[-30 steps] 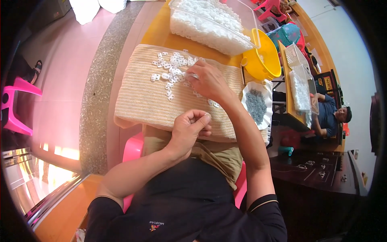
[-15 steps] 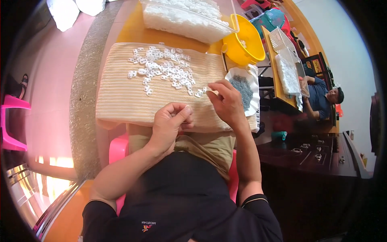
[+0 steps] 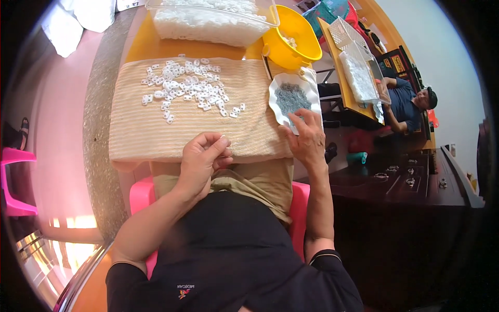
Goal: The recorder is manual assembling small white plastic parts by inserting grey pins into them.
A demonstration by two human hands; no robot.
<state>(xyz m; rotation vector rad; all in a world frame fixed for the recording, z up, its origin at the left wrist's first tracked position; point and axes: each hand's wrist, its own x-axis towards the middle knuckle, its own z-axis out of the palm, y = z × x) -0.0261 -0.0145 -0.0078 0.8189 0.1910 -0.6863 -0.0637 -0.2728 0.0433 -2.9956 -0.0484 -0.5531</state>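
My left hand (image 3: 204,158) is closed in a pinch over the near edge of a striped towel (image 3: 156,138). A bit of a small white plastic piece shows at its fingertips; most of it is hidden. My right hand (image 3: 307,140) reaches over the near rim of a white scalloped dish (image 3: 275,105), thumb and fingers apart. Its fingertips are at a heap of small grey metal parts (image 3: 292,98), too fine to tell their kind. Many small white plastic pieces with holes (image 3: 192,86) lie scattered on the towel, left of the dish.
Beyond the towel stand a clear tub (image 3: 210,32) full of white pieces and a yellow basin (image 3: 291,49) with a few pale pieces inside. At right, a person (image 3: 408,106) sits by another table with a clear bin (image 3: 358,78). A pink stool (image 3: 20,182) is far left.
My right hand has gone from above the towel to the dish and its grey parts. The left hand keeps its pinch. The whole view has shifted slightly.
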